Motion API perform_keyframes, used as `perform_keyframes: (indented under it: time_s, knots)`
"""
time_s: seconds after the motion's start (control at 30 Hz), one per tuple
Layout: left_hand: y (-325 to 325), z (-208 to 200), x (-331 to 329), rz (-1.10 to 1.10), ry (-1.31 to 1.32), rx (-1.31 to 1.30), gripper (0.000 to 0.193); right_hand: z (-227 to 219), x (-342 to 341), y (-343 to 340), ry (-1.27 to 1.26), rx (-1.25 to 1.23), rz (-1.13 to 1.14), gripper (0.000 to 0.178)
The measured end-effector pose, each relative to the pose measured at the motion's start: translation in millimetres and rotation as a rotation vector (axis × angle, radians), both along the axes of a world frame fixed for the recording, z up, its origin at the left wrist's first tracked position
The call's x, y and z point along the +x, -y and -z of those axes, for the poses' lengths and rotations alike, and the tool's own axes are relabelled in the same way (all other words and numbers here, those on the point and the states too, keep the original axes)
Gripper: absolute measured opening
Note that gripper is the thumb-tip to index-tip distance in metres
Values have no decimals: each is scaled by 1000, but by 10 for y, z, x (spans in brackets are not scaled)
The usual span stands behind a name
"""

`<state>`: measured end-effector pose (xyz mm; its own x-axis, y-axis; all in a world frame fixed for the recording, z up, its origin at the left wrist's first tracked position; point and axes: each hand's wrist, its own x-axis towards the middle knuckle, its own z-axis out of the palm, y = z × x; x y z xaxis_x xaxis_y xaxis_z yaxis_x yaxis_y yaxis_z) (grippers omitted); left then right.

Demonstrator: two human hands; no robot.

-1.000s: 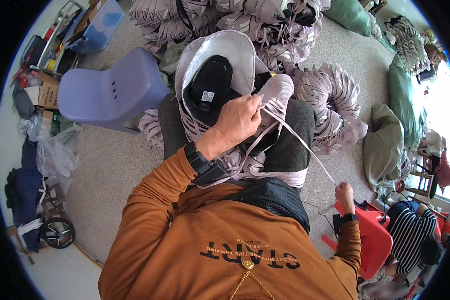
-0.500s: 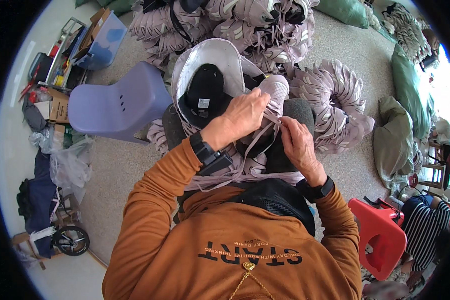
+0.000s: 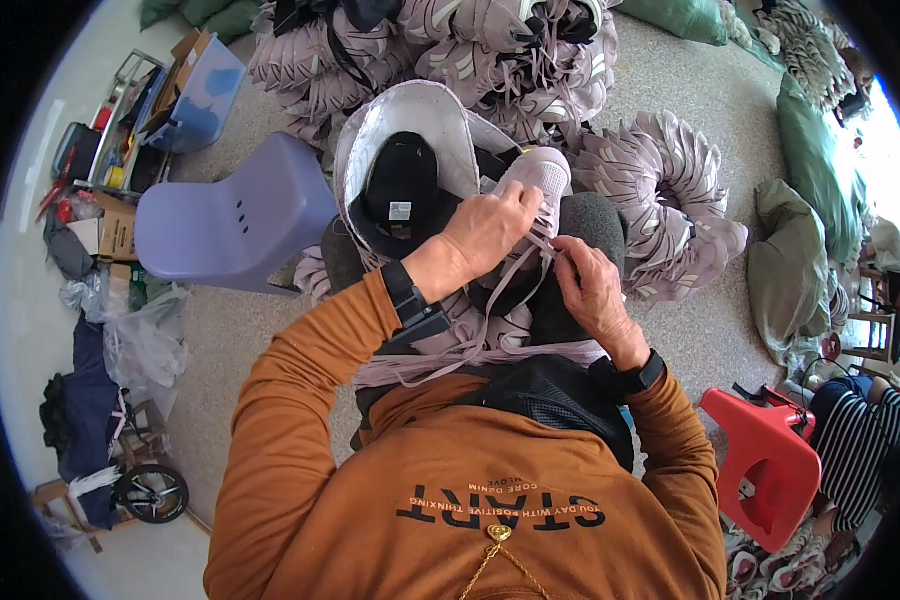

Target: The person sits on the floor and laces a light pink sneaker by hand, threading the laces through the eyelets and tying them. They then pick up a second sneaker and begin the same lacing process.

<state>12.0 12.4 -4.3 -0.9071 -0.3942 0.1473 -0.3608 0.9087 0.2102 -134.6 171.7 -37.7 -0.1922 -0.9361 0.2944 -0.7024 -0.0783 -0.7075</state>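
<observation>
A pale pink sneaker (image 3: 536, 172) rests on my lap, its toe pointing away from me. My left hand (image 3: 485, 232) is closed over the left side of its lacing, with the fingertips pinched on the lace. At the right edge of the lacing, my right hand (image 3: 595, 288) pinches the pink shoelace (image 3: 518, 266) between thumb and forefinger. Loose lace hangs between the hands toward a bundle of pink laces (image 3: 470, 362) across my lap. What lies under my left fingers is hidden. Left of the shoe stands a white-lined round container (image 3: 348, 172) with a black piece (image 3: 402, 172) inside.
Stacked pink shoes (image 3: 470, 60) rise ahead, and a curved row of shoes (image 3: 660, 150) lies to the right. A purple chair (image 3: 230, 215) stands left, a red stool (image 3: 760, 465) at lower right. Green sacks (image 3: 820, 170) line the right side, near a person in stripes (image 3: 855, 455).
My left hand has shifted slightly along the lacing, and my right fingers have drawn in closer to the shoe. The view has moved slightly.
</observation>
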Motion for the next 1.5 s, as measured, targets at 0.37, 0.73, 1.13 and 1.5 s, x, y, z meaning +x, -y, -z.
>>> perform_keyframes:
  time_s: [0.37, 0.73, 1.13, 1.5]
  knots:
    - [125, 43, 109, -90, -106, 368, 13, -55, -30, -4, 189, 47, 28, 18]
    - [-78, 24, 66, -163, -80, 204, 22, -58, -119, 103, 135, 152, -36, 10]
    - [-133, -15, 198, -129, -167, 149, 27, -192, -489, 12, 542, 375, -91, 16]
    - [-496, 86, 109, 25, -142, -224, 18, -251, -779, 36, 1179, 131, -35, 16]
